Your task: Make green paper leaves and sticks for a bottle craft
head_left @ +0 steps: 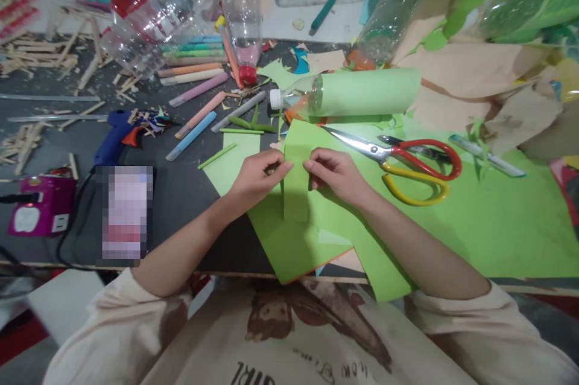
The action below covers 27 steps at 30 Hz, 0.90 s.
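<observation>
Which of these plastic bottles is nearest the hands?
The white-capped clear plastic bottle in a pale green paper sleeve, lying on its side; the others sit farther back.

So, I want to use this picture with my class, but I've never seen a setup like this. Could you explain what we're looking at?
There is no machine here: these are a person's own bare hands. The single picture comes from a camera worn on the head, looking forward and down, so the left hand and right hand appear as the wearer sees them.

Between them is a strip of green paper, held at its two side edges by the fingertips.

On the dark table lie large green sheets, scissors with one red and one yellow handle, and a bottle partly wrapped in pale green paper. Over on the left are coloured sticks, a blue glue gun and a purple box.
</observation>
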{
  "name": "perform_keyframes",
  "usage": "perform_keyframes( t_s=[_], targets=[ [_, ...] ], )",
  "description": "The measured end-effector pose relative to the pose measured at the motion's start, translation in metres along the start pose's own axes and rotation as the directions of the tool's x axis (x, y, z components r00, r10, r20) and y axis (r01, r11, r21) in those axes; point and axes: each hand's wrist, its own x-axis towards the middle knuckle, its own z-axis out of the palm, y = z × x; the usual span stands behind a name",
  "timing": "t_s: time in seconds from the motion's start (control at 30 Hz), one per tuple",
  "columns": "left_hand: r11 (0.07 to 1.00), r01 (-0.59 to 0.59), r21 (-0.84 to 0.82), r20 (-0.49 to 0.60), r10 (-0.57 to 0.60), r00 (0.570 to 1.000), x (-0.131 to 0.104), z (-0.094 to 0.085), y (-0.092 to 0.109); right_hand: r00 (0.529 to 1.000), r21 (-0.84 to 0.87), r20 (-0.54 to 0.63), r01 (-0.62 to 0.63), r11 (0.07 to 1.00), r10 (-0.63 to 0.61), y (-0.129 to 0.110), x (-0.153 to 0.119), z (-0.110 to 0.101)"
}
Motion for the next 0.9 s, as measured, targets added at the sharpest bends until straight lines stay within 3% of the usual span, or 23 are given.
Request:
perform_keyframes(
  t_s=[0.23,0.57,0.9],
  targets=[
    [0.987,0.041,-0.154,-0.015,-0.044,0.999,-0.0017,-0.0019,0.0021,0.995,-0.213,0.085,0.070,0.975,-0.053,0.0030,-0.0017,0.0011],
    [0.995,0.040,-0.094,0.001,-0.040,0.999,-0.0006,-0.0015,-0.0016,0.985,-0.362,0.140,0.149,0.920,-0.104,0.0039,-0.0006,0.0013],
    [0.997,0.066,-0.043,0.015,-0.066,0.998,-0.0015,-0.0019,0.0003,0.978,-0.359,0.156,0.184,0.915,-0.135,0.0033,-0.0027,0.0018]
  ],
)
